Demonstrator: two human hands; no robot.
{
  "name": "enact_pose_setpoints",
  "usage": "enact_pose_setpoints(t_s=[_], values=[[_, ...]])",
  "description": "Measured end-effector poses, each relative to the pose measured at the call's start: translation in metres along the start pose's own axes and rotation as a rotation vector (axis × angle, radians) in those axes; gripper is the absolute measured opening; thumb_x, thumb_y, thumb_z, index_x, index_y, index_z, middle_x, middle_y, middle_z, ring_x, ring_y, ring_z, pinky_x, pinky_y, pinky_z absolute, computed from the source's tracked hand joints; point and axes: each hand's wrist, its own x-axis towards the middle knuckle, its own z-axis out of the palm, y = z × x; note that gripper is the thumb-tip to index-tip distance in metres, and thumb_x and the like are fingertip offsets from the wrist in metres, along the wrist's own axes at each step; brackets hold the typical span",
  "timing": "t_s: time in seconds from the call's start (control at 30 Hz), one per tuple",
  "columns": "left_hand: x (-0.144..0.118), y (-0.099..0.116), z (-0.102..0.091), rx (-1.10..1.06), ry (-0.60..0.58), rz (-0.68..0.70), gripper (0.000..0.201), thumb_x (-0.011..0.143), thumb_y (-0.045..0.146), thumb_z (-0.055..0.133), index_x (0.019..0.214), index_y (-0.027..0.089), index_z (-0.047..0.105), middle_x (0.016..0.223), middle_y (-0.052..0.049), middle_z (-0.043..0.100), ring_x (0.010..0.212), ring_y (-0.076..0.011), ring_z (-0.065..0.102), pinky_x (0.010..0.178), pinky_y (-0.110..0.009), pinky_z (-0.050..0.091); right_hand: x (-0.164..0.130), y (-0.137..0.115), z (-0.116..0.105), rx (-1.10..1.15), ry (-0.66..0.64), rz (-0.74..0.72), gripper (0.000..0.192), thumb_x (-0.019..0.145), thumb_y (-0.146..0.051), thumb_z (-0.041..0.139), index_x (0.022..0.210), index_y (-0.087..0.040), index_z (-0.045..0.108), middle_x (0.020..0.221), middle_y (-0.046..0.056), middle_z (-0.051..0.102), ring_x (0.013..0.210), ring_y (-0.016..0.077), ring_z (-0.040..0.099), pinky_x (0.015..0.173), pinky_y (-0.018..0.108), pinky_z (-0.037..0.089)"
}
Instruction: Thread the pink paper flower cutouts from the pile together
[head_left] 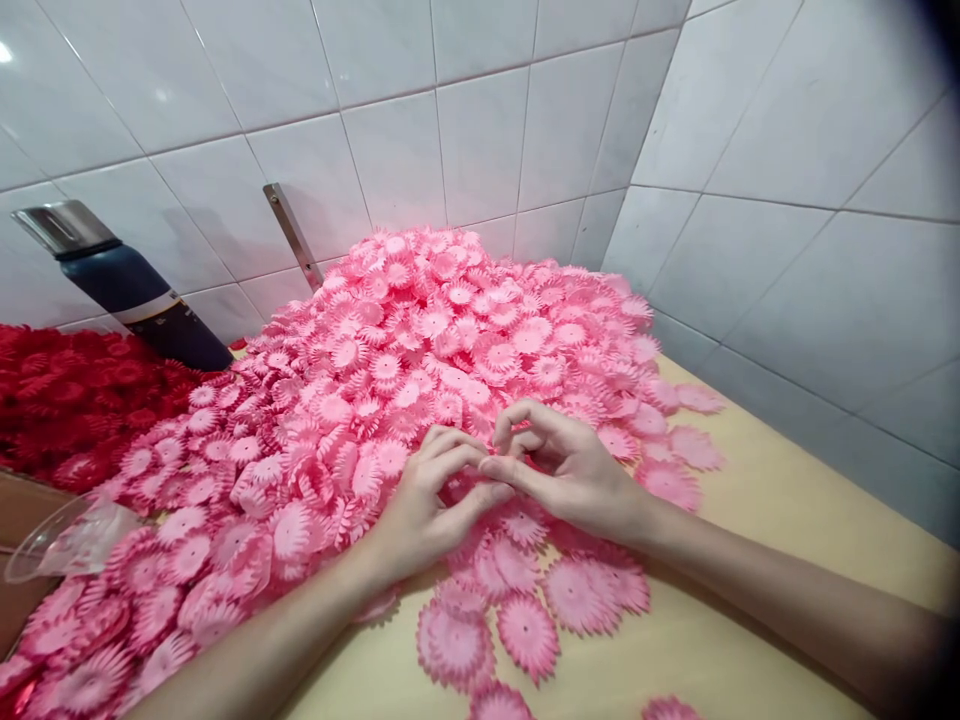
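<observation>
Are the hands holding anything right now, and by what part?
Cannot tell. The left hand and right hand meet fingertip to fingertip over the pink paper flowers; anything pinched between them is hidden.

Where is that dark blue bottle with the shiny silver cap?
In the head view, the dark blue bottle leans against the tiled wall at far left, between the red flower pile and the pink flower pile.

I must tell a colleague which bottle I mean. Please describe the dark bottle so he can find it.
Start at the tiled wall on the left. The bottle leans against it, behind the red flowers. It is the only dark blue cylinder, with a silver cap.
</observation>
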Motion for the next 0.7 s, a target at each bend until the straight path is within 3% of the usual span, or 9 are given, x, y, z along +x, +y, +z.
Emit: enact_pose_setpoints(t_s=[0.13,0.4,0.57,0.7], values=[[-0.0005,0.0030,-0.0004,-0.044,-0.008,0.015,0.008,0.090,0.024,0.059,0.088,0.020,0.066,0.098,-0.005,0.059,0.095,-0.0187,0.057,0.087,-0.037,0.048,0.0005,0.0012,-0.0006,0.044,-0.020,0.026,0.023,0.080,-0.031,0.073,0.089,-0.022,0.055,0.055,-0.008,0.049,0.050,0.0099,0.048,0.049,0.023,0.039],[-0.0033,-0.0028,0.0033,-0.051,0.225,0.212,0.011,0.090,0.014,0.058,0.089,0.024,0.061,0.093,-0.002,0.048,0.090,-0.0152,0.052,0.081,-0.031,0.048,0.0075,-0.0070,0.0018,0.197,0.169,0.054,0.026,0.075,-0.027,0.079,0.086,-0.020,0.056,0.054,-0.007,0.057,0.047,0.0073,0.050,0.046,0.019,0.040],[-0.0030,-0.0050,0.0043,-0.003,0.287,0.263,0.017,0.090,0.009,0.056,0.091,0.026,0.058,0.092,-0.001,0.045,0.088,-0.0147,0.049,0.077,-0.029,0.047,0.0078,-0.0077,0.0044,0.210,0.233,0.067,0.024,0.076,-0.025,0.078,0.087,-0.021,0.057,0.055,-0.007,0.059,0.049,0.0076,0.053,0.050,0.019,0.041],[-0.0051,-0.0057,0.0049,-0.006,0.320,0.337,0.022,0.091,0.006,0.050,0.093,0.027,0.055,0.092,-0.001,0.043,0.087,-0.0147,0.049,0.074,-0.029,0.047,0.0095,-0.0056,0.0060,0.204,0.301,0.053,0.025,0.075,-0.026,0.079,0.083,-0.021,0.057,0.053,-0.008,0.053,0.046,0.0058,0.044,0.045,0.018,0.034]])
